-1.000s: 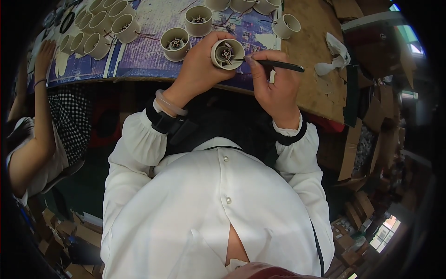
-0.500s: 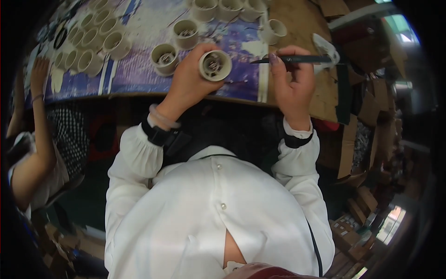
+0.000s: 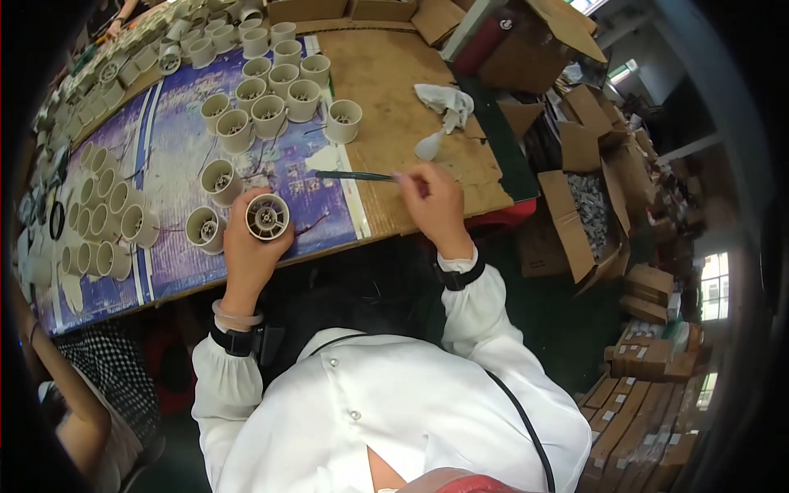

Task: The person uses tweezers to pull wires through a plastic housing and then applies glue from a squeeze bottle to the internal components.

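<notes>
My left hand (image 3: 251,256) is closed around a cream cylindrical housing (image 3: 268,217). Its open end faces up and shows a round hub with spokes inside; thin wires stick out to its right. To the right, my right hand (image 3: 436,201) pinches a slim dark pointed tool (image 3: 362,175), which looks like tweezers. The tool lies roughly level, its tip pointing left, apart from the housing. Just left of my left hand stand two similar housings, one nearer (image 3: 205,229) and one farther (image 3: 220,181).
More cream housings (image 3: 269,117) stand in groups across the purple-covered table (image 3: 185,111). A white crumpled cloth (image 3: 446,103) lies on the brown board at right. Beyond the table's right end are open cardboard boxes (image 3: 567,222). At left is another person's arm (image 3: 62,370).
The view has swung, so the table and both hands appear lower and farther left. The held housing shows its spoked inside more squarely. Both hands keep hold of their things.
</notes>
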The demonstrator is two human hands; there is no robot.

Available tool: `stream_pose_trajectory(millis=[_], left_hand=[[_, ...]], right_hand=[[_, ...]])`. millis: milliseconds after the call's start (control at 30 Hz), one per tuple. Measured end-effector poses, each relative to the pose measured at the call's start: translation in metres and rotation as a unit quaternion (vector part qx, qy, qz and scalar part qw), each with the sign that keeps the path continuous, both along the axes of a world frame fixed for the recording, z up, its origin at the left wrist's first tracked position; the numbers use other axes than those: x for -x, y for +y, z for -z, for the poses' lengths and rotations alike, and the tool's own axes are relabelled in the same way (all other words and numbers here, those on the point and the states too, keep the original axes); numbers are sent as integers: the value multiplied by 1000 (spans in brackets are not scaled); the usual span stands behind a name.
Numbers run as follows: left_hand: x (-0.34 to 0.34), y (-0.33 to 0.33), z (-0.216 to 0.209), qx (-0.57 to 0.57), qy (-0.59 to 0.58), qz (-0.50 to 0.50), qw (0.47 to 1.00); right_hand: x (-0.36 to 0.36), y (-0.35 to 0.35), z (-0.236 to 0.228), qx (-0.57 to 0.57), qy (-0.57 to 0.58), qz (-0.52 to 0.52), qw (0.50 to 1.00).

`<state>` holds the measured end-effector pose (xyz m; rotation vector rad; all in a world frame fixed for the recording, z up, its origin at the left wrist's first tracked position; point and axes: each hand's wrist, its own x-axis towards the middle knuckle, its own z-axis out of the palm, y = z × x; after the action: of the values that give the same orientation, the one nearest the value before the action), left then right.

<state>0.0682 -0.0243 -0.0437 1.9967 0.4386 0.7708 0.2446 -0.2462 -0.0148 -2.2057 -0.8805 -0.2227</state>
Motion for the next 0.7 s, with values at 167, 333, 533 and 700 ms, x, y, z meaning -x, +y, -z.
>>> stream_pose_trajectory(millis=[167, 333, 533, 700], left_hand=[[-9, -1, -7, 8, 16, 21, 1000], [-3, -3, -6, 4, -19, 17, 1000], [3, -5, -4, 28, -14, 29, 999], [9, -3, -6, 69, -31, 25, 997]], right_hand=[[-51, -17, 29, -152, -58, 158, 974], [-85, -3, 48, -211, -147, 79, 963], [-61, -13, 44, -78, 45, 94, 991], [-1, 10, 4, -259, 186, -87, 944]])
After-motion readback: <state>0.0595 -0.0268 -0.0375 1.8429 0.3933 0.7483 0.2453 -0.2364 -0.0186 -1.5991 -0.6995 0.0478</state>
